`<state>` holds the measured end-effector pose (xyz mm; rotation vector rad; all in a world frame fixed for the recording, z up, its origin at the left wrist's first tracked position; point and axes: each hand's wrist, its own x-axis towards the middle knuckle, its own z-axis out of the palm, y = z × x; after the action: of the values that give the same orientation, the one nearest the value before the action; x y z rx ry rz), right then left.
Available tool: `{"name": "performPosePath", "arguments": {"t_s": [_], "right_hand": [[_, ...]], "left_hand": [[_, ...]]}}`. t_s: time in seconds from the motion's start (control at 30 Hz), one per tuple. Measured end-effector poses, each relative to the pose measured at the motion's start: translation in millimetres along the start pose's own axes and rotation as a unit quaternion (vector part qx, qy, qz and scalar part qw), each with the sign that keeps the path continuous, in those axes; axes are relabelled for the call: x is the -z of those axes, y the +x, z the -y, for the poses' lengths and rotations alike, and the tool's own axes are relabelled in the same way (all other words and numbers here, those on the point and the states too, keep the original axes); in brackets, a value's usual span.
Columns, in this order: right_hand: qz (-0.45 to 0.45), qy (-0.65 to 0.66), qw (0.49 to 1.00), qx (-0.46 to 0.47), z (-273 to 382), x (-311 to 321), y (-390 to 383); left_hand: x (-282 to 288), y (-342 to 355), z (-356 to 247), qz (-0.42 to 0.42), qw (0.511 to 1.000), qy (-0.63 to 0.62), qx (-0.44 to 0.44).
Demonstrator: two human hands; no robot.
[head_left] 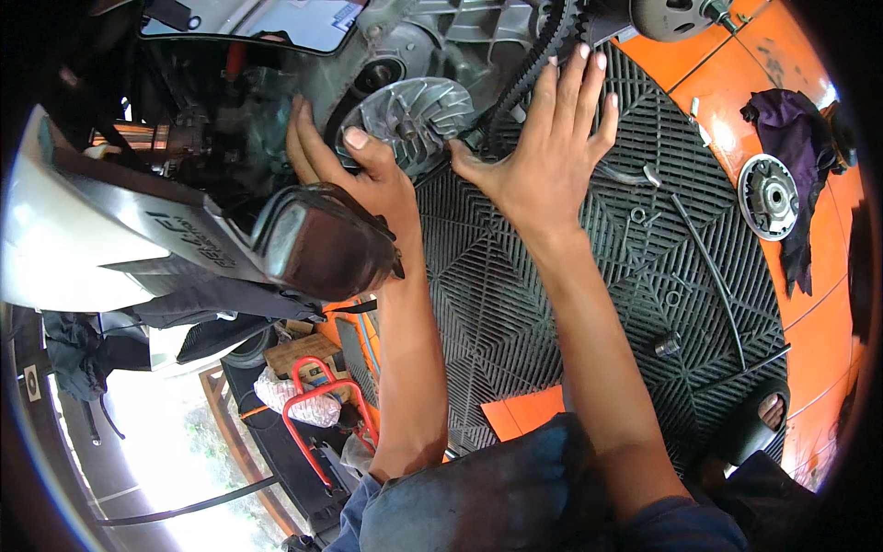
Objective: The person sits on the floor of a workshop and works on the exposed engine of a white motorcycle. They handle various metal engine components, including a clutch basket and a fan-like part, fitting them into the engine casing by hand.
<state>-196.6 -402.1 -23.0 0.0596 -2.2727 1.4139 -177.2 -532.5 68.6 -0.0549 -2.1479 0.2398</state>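
My left hand (pixel 354 166) wraps around a finned silver metal pulley disc (pixel 425 109) on a scooter engine, thumb on the disc's front and fingers behind its left edge. My right hand (pixel 550 138) is spread flat with fingers apart, the thumb at the disc's lower right edge and the fingertips against a black toothed drive belt (pixel 543 48) that runs up and to the right from the disc. The grey engine casing (pixel 478 37) sits behind both.
A black ribbed floor mat (pixel 515 304) lies on orange tiles. On it are a long thin rod (pixel 708 267), a small socket (pixel 667 345) and washers. A round metal clutch part (pixel 768 195) rests on a dark rag (pixel 791 129) at right. The scooter's white body panel (pixel 83 239) and smoked lens (pixel 317 241) fill the left.
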Motion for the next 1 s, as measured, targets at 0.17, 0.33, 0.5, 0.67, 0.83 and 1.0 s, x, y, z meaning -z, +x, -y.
{"name": "performPosePath", "arguments": {"t_s": [0.17, 0.33, 0.5, 0.67, 0.83, 1.0], "right_hand": [[0.000, -0.061, 0.993, 0.100, -3.4, 1.0, 10.8], [0.040, -0.061, 0.981, 0.182, -10.8, 8.0, 27.4], [0.050, -0.055, 0.964, 0.254, -19.5, 14.0, 42.9], [0.085, -0.019, 0.966, 0.245, -22.7, 9.0, 43.4], [0.049, -0.029, 0.961, 0.271, -24.1, 8.2, 44.0], [0.062, -0.027, 0.961, 0.268, -23.5, 11.5, 48.0]], "left_hand": [[-1.7, -0.7, -1.3, -0.033, 0.999, -0.017, 0.007], [-4.8, -0.8, 0.4, -0.041, 0.999, -0.020, -0.020], [-5.2, -2.2, 4.8, -0.045, 0.997, -0.010, -0.054], [-4.3, -2.4, 1.4, -0.046, 0.998, -0.021, -0.043], [-1.1, -3.9, 8.0, -0.031, 0.995, 0.034, -0.085], [1.7, -11.7, -1.2, -0.025, 0.994, 0.106, 0.000]]}}
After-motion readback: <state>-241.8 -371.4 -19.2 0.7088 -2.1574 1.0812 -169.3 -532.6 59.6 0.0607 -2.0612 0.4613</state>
